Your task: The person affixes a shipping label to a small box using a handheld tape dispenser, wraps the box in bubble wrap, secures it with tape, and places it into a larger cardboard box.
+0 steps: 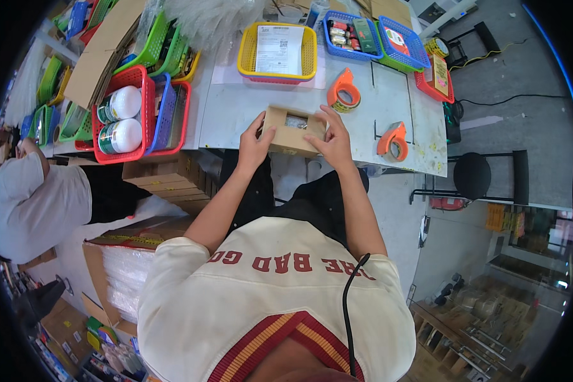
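A small brown cardboard box (290, 141) is held between my two hands at the table's near edge. Its top flaps are partly folded in, and through the gap some clear wrapping shows inside. My left hand (255, 144) grips the box's left end, thumb on the near side. Around the right end, my right hand (333, 139) has its thumb on the near flap and its fingers at the far corner. Just beyond my right hand lies an orange tape dispenser (342, 89) with a roll of tape. A second orange tape dispenser (393, 141) rests farther right.
Ahead stands a yellow basket (245, 54) with a printed sheet in it. Blue baskets (356, 55) of small goods sit at the back right. On the left, a red basket (143, 121) holds white tubs (122, 135). A co-worker (41, 197) is at far left.
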Demonstrator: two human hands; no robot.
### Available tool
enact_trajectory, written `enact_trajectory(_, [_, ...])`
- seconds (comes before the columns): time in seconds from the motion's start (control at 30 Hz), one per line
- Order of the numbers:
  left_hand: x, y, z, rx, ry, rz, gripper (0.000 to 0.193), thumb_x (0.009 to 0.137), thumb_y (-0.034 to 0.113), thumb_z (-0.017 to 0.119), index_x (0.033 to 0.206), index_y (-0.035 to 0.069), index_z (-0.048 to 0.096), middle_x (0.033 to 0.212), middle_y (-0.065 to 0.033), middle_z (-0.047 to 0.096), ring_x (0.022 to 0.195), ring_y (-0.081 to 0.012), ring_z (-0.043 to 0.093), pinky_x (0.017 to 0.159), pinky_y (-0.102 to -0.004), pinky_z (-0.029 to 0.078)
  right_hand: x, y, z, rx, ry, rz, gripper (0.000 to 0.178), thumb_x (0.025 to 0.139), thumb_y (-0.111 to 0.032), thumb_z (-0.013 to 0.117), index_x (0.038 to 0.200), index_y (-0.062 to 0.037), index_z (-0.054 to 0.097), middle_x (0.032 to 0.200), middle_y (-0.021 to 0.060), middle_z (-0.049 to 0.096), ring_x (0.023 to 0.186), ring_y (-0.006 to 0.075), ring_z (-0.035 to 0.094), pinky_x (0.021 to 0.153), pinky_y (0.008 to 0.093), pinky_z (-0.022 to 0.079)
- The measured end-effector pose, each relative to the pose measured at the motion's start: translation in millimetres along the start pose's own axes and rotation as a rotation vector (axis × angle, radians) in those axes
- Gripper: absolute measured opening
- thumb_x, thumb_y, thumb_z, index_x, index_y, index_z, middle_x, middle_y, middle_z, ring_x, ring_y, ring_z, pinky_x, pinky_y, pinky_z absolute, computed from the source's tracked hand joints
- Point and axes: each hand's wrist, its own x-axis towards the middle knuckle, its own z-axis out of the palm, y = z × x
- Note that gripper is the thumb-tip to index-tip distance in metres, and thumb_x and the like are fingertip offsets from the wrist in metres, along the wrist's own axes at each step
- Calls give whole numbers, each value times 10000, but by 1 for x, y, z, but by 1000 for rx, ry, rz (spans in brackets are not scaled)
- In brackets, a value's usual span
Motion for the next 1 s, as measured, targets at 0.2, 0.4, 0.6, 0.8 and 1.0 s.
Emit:
enact_trajectory(0.2, [15, -2, -1, 80, -27, -5, 502, 1022, 279, 629, 1421, -21, 580, 1245, -186, 718, 1141, -161, 644, 991, -303, 489, -26, 17, 24, 24, 148, -90, 179, 874, -107, 781, 1035, -30, 785, 1379, 112, 626, 799, 100, 611, 636, 228, 466])
enact_trajectory(0.4, [33, 7, 2, 65, -39, -94, 484, 1026, 319, 621, 1362, -30, 630, 1237, -179, 723, 1134, -172, 650, 993, -299, 488, -30, 16, 32, 224, 204, 74, 167, 903, -101, 753, 1052, -36, 793, 1342, 116, 640, 755, 55, 578, 617, 221, 446])
enact_trajectory(0.6, [36, 10, 6, 76, -47, -94, 485, 1017, 306, 633, 1356, -41, 632, 1235, -185, 722, 1130, -174, 651, 996, -301, 487, -29, 19, 42, 343, 281, 120, 156, 923, -85, 728, 1046, -13, 791, 1369, 103, 624, 726, 36, 550, 615, 211, 437])
enact_trajectory(0.8, [41, 9, 8, -2, -87, -122, 485, 989, 252, 677, 1367, -47, 623, 1209, -153, 726, 1095, -156, 658, 975, -295, 500, -40, 15, 39, 423, 234, 278, 476, 928, -89, 742, 1370, 7, 595, 1497, 158, 482, 901, 142, 673, 647, 219, 520])
enact_trajectory(1.0, [41, 18, 17, 33, -145, -122, 511, 925, 196, 763, 1350, -58, 635, 1183, -118, 734, 1030, -134, 672, 931, -276, 520, -39, 6, 35, 586, 238, 534, 762, 884, -138, 801, 1511, -19, 386, 1470, 195, 458, 863, 171, 662, 606, 268, 524])
